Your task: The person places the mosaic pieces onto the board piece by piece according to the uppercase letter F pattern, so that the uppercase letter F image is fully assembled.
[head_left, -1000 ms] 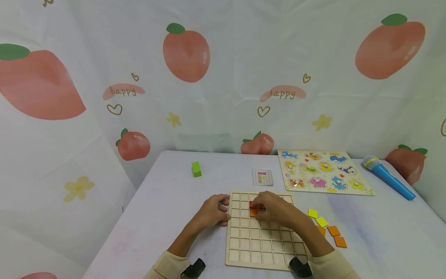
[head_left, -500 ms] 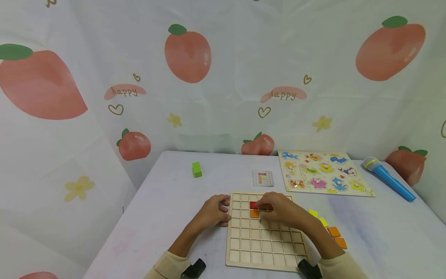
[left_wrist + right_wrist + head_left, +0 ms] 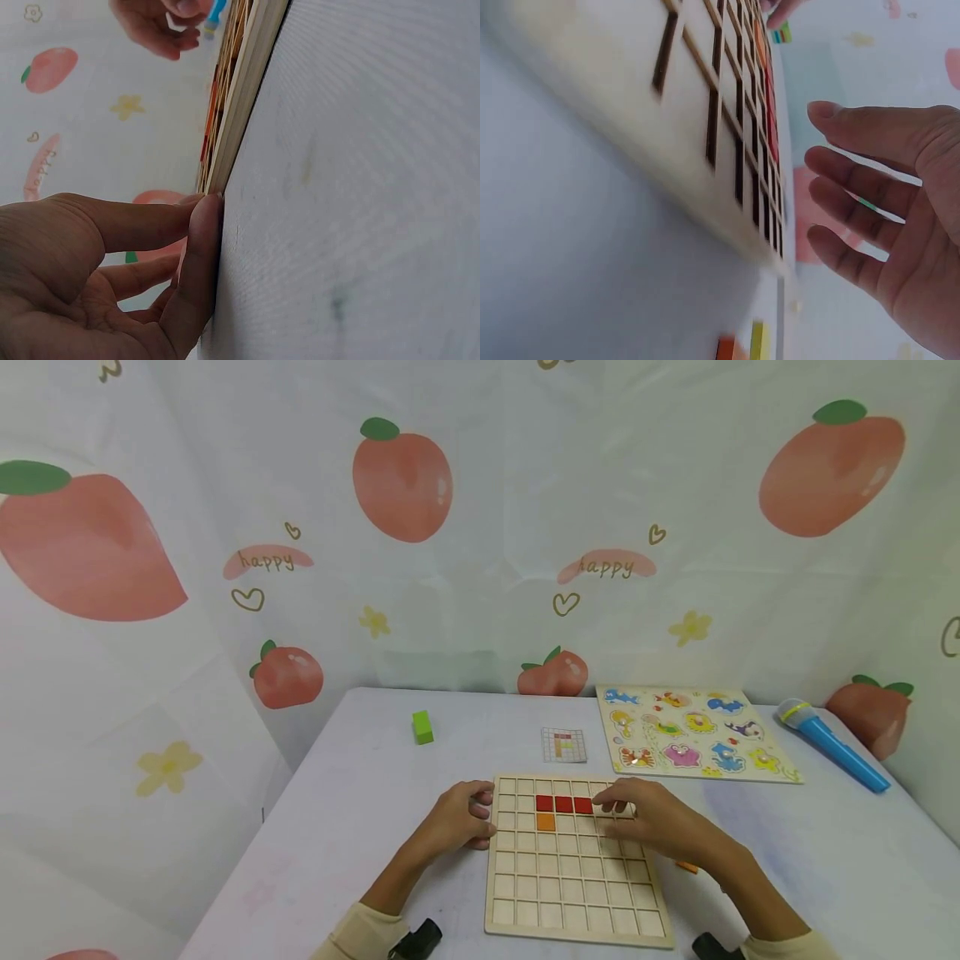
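Note:
A wooden grid board point(image 3: 570, 893) lies on the table before me. Three red tiles point(image 3: 564, 804) fill neighbouring squares in one of its upper rows, and an orange tile point(image 3: 546, 822) sits just below the leftmost of them. My left hand point(image 3: 457, 814) holds the board's left edge; in the left wrist view its thumb and finger point(image 3: 201, 225) meet at that edge. Above the board's right side hovers my right hand point(image 3: 645, 814), its fingers relaxed and apart, with nothing held, as the right wrist view confirms point(image 3: 885, 187).
Loose orange tiles point(image 3: 687, 866) lie right of the board, mostly hidden by the right arm. Behind the board is a small pattern card point(image 3: 564, 746). A green block point(image 3: 422, 727) stands back left; an animal puzzle board point(image 3: 697, 731) and blue toy microphone point(image 3: 836, 747) lie back right.
My right hand has come away from the red tiles and moved right, uncovering all three. The loose tiles at the right are now mostly behind my forearm. My left hand has stayed put.

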Action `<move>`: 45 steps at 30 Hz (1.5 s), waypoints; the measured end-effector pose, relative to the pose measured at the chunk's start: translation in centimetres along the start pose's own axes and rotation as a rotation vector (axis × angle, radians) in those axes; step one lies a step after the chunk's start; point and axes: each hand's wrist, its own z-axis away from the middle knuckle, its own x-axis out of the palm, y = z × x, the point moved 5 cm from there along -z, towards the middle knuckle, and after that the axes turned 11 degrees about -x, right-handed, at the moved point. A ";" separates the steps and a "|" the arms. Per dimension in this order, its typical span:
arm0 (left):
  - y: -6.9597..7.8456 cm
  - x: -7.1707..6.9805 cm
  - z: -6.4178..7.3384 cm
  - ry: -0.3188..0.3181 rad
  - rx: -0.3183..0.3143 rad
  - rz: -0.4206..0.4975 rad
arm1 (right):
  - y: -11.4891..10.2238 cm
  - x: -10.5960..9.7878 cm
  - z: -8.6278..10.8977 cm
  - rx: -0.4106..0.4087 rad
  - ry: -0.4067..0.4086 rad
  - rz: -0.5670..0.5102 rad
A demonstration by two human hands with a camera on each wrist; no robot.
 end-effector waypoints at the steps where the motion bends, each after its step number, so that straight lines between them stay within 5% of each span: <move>1: 0.0 0.0 0.0 -0.001 0.002 0.000 | 0.2 -0.2 0.4 0.003 0.008 0.002; 8: 0.0 0.1 0.0 0.001 0.006 -0.005 | 1.2 -1.3 2.9 0.029 0.029 0.009; 24: -0.1 0.1 -0.1 0.007 0.004 -0.026 | 3.8 -3.2 7.5 0.251 0.041 0.055; 45: -0.2 0.1 -0.1 0.013 -0.002 -0.024 | 7.2 -4.5 11.5 0.381 0.021 0.091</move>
